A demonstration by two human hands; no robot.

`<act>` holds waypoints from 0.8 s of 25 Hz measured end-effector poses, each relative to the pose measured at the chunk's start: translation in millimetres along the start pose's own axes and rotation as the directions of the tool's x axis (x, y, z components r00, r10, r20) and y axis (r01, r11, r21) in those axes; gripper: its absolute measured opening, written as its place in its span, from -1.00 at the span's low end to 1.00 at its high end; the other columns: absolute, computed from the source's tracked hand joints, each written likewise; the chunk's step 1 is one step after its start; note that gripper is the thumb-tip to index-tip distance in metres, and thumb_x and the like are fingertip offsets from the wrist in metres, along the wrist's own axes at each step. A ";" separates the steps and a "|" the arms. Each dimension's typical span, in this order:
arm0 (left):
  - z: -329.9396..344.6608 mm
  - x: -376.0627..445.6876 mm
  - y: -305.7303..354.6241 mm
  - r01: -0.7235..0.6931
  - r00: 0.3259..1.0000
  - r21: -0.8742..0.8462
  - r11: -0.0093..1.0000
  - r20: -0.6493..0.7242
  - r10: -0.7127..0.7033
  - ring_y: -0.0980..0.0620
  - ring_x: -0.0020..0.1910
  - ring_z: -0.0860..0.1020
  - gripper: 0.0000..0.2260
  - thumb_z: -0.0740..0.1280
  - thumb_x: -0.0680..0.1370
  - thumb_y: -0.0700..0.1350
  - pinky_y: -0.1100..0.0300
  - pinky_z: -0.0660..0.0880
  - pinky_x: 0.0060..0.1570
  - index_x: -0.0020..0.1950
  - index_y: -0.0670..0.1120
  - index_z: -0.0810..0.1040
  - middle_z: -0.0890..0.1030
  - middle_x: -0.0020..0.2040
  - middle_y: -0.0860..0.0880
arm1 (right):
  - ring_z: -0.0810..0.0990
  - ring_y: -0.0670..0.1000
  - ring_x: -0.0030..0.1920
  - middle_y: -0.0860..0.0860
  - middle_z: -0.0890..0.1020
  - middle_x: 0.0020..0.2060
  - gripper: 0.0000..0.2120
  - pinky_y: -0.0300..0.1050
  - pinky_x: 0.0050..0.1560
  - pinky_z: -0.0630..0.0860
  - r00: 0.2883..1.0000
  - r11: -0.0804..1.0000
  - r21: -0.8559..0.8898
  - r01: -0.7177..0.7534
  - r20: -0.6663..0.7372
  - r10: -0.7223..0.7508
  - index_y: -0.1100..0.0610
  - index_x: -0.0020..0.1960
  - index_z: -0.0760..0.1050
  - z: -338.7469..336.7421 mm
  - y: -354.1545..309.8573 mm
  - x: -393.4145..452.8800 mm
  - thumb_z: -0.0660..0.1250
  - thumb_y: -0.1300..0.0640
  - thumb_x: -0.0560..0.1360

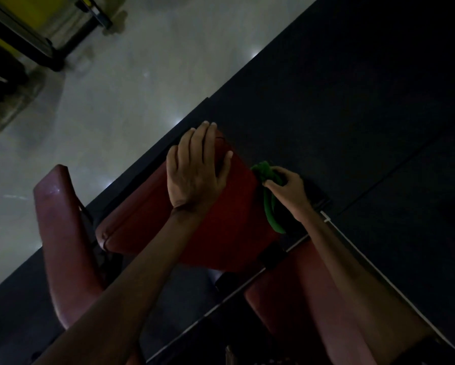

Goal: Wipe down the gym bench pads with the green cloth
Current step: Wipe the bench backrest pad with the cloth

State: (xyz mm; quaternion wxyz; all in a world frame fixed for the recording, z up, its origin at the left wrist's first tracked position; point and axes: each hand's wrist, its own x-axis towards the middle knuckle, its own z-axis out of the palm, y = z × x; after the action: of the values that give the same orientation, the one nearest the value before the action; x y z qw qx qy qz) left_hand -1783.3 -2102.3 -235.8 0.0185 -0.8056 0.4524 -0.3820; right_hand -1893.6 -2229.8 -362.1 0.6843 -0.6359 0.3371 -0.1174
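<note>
A red bench pad (229,227) lies in the middle of the dim view. My left hand (197,169) rests flat on its far end, fingers spread and straight. My right hand (289,191) grips a bunched green cloth (269,198) against the pad's right edge; a strip of the cloth hangs down along that side. A second red pad (286,299) sits nearer me under my right forearm. A third, narrower maroon pad (60,233) stands to the left.
Dark rubber matting (352,101) covers the floor to the right. A pale shiny floor (129,88) stretches to the upper left. A yellow and black machine frame (44,30) stands at the top left corner.
</note>
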 end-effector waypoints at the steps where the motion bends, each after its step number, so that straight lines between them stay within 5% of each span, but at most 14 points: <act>1: -0.5 -0.5 0.1 0.003 1.000 0.000 1.000 -0.006 -0.003 -0.03 0.17 0.40 -0.58 0.20 0.58 0.11 0.08 0.34 0.08 0.29 -0.16 0.45 0.58 0.18 -0.10 | 0.58 -0.11 -0.19 -0.10 0.61 -0.25 -0.83 -0.16 -0.13 0.53 0.998 0.997 0.055 0.057 -0.012 -0.057 -0.03 -0.10 0.56 3.6 -7.9 -0.9 0.37 0.24 0.43; 4: -3.2 3.0 -1.8 0.012 1.000 0.002 1.000 0.010 -0.012 -0.03 0.17 0.39 -0.58 0.19 0.58 0.11 0.09 0.34 0.09 0.29 -0.16 0.45 0.58 0.18 -0.10 | 0.56 -0.11 -0.22 -0.08 0.59 -0.28 -0.82 -0.25 -0.22 0.49 0.998 0.982 0.178 0.066 -0.036 -0.061 -0.01 -0.12 0.56 11.6 -0.1 -4.7 0.35 0.28 0.44; 8: -6.9 2.8 9.5 0.072 0.995 0.000 0.997 0.067 -0.072 -0.06 0.23 0.35 -0.56 0.17 0.59 0.08 0.05 0.30 0.17 0.35 -0.18 0.36 0.52 0.25 -0.15 | 0.61 0.02 -0.12 -0.07 0.60 -0.27 -0.88 -0.05 -0.14 0.51 0.988 0.988 -0.009 -0.155 -0.028 0.155 -0.08 -0.12 0.57 -3.6 39.1 0.6 0.36 0.13 0.43; 10: -7.8 -4.2 23.6 0.106 0.982 0.018 0.994 0.158 -0.108 -0.14 0.35 0.25 -0.51 0.14 0.58 0.08 -0.06 0.20 0.31 0.45 -0.12 0.23 0.35 0.40 -0.17 | 0.61 -0.01 -0.13 -0.09 0.61 -0.25 -0.87 -0.07 -0.11 0.53 0.995 0.995 0.010 -0.100 -0.026 0.100 -0.06 -0.10 0.57 -4.5 32.0 3.2 0.37 0.16 0.42; 13: -6.0 -16.5 31.3 -0.087 0.952 0.154 0.984 0.303 0.037 -0.31 0.41 0.08 -0.46 0.03 0.56 0.19 -0.30 0.15 0.32 0.52 0.04 0.13 0.07 0.51 -0.05 | 0.59 -0.11 -0.14 -0.12 0.61 -0.23 -0.81 -0.22 -0.12 0.53 0.999 0.986 0.163 -0.017 -0.039 0.023 -0.04 -0.08 0.56 1.6 29.4 -2.1 0.37 0.24 0.43; 17: -6.1 -16.8 25.4 -0.181 0.944 0.227 0.957 0.314 0.104 -0.34 0.39 0.07 -0.44 0.03 0.55 0.24 -0.36 0.23 0.25 0.51 0.06 0.17 0.06 0.51 -0.02 | 0.59 0.03 -0.08 -0.05 0.59 -0.22 -0.89 -0.10 -0.11 0.51 0.970 0.970 0.063 -0.235 -0.045 0.238 0.01 -0.02 0.55 -6.0 62.7 0.9 0.34 0.16 0.47; 20: -3.7 -19.3 26.8 -0.192 0.943 0.213 0.958 0.310 0.120 -0.34 0.39 0.07 -0.44 0.05 0.54 0.25 -0.35 0.14 0.26 0.49 0.05 0.21 0.07 0.51 -0.02 | 0.59 -0.04 -0.12 -0.07 0.60 -0.20 -0.85 -0.14 -0.11 0.53 0.987 0.986 0.061 -0.157 -0.027 0.159 0.00 -0.04 0.56 -7.7 56.8 7.9 0.36 0.21 0.45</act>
State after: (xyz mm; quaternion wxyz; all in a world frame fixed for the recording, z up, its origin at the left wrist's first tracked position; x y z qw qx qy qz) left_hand -1810.6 -2102.6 -254.8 0.2133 -0.8064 0.4579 -0.3075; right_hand -1907.6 -2231.2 -418.2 0.7045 -0.5846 0.3936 -0.0828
